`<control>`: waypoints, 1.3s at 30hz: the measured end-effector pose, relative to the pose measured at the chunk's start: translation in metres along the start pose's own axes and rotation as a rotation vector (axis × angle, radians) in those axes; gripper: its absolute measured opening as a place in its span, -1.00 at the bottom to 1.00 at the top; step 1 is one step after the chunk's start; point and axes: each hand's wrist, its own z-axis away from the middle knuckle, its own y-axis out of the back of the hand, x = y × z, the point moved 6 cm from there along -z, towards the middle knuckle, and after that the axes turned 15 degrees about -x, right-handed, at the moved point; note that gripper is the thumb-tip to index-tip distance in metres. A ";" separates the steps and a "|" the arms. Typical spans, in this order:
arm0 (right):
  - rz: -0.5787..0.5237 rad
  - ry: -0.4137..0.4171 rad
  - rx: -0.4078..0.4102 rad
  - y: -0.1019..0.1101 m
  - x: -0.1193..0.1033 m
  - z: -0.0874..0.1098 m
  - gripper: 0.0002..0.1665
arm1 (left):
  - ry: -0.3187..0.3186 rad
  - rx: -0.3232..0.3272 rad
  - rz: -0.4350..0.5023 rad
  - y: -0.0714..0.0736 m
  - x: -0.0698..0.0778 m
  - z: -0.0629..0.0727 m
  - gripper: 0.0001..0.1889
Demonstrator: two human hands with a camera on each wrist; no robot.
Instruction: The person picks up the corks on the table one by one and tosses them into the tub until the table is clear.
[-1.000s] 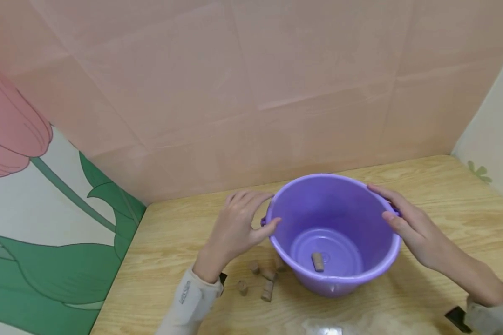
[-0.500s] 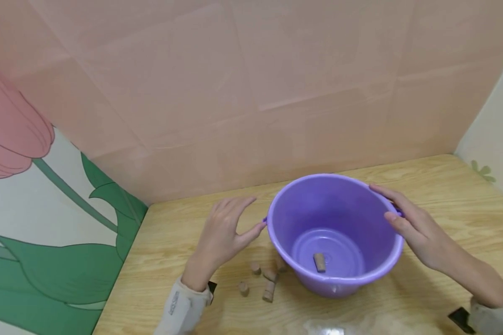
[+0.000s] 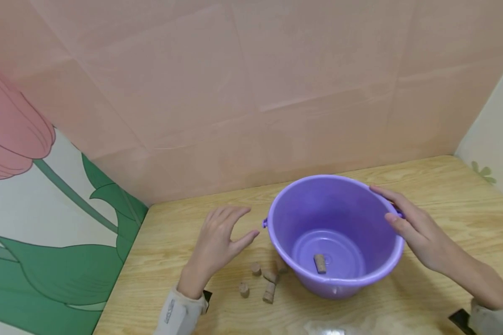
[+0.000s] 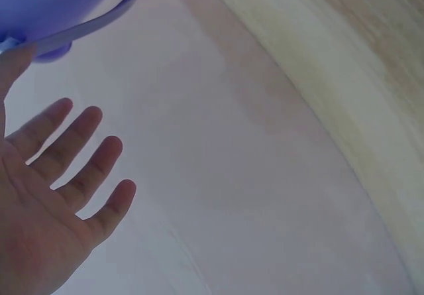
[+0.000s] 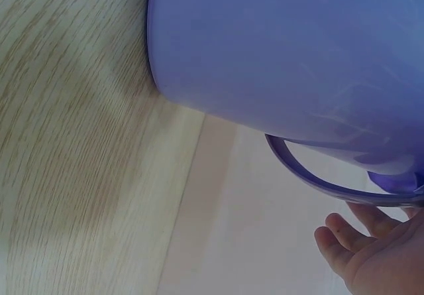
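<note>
- Left hand (image 3: 214,239) has come away from the rim of the purple bucket (image 3: 320,197) since one second ago; fingers spread, holding nothing, just beside it.
- Right hand (image 3: 419,235) grips the opposite rim, thumb inside, fingers outside, near the handle (image 5: 318,179).
- Bucket stands on the wood-grain table (image 3: 172,232); single cork (image 3: 320,263) on its floor.
- Loose corks (image 3: 269,293) on the table, near the bucket's left side.
- Behind: pink backdrop (image 3: 234,107).
</note>
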 end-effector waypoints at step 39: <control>-0.002 -0.005 0.006 0.001 0.001 0.000 -0.32 | 0.168 -0.405 0.095 -0.057 -0.020 0.034 -0.26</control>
